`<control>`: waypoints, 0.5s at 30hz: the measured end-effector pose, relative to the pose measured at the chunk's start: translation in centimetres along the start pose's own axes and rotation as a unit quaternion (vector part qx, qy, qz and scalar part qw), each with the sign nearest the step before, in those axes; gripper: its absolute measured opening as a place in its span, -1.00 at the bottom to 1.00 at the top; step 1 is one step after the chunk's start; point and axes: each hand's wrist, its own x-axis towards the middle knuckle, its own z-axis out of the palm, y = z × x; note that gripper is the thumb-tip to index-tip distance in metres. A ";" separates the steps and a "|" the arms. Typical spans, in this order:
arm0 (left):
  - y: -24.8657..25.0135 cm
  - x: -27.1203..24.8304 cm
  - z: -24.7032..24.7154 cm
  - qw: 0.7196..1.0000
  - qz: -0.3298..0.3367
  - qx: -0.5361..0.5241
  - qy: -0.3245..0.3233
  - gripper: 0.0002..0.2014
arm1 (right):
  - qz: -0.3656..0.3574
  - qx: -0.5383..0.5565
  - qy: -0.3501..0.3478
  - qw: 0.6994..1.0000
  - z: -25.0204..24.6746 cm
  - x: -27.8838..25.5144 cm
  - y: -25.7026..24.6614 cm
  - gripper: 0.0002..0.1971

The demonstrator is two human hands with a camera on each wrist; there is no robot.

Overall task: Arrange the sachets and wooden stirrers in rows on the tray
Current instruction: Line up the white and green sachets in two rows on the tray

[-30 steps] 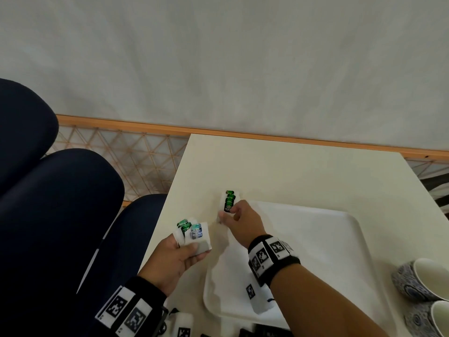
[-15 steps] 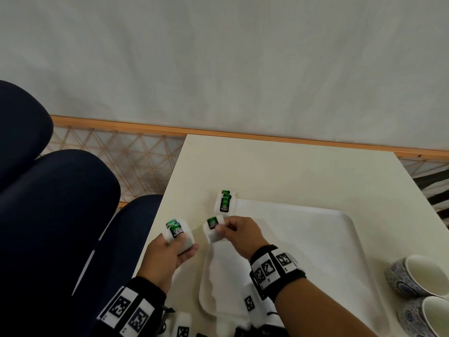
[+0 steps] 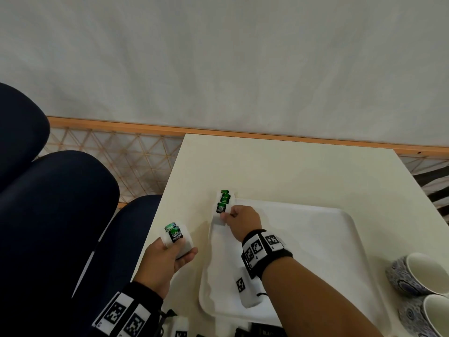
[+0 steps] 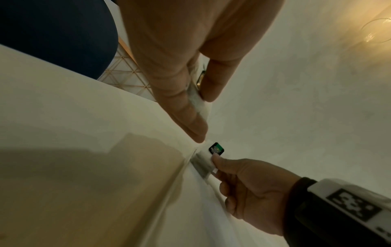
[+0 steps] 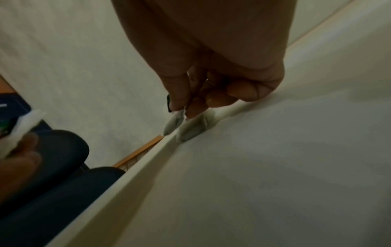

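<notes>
A white tray lies on the cream table. At its far left corner, white sachets with green labels overlap in a short row. My right hand pinches the nearest sachet of that row, thumb on top; the left wrist view shows this sachet under the thumb at the tray rim. My left hand holds a small stack of sachets left of the tray, above the table edge. No wooden stirrers are in view.
Two patterned cups stand at the right edge of the table. Dark chair cushions lie left of the table. Small dark and white items lie along the near edge below the tray.
My right hand took a sachet from the left hand's stack and carried it up to the row at the tray's far left corner. The left hand stayed in place.
</notes>
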 end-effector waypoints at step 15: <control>0.3 -0.2 -0.4 1.000 -0.007 0.002 -0.009 -0.87 | 0.038 -0.007 -0.019 0.999 -0.1 -0.8 -0.3 -0.49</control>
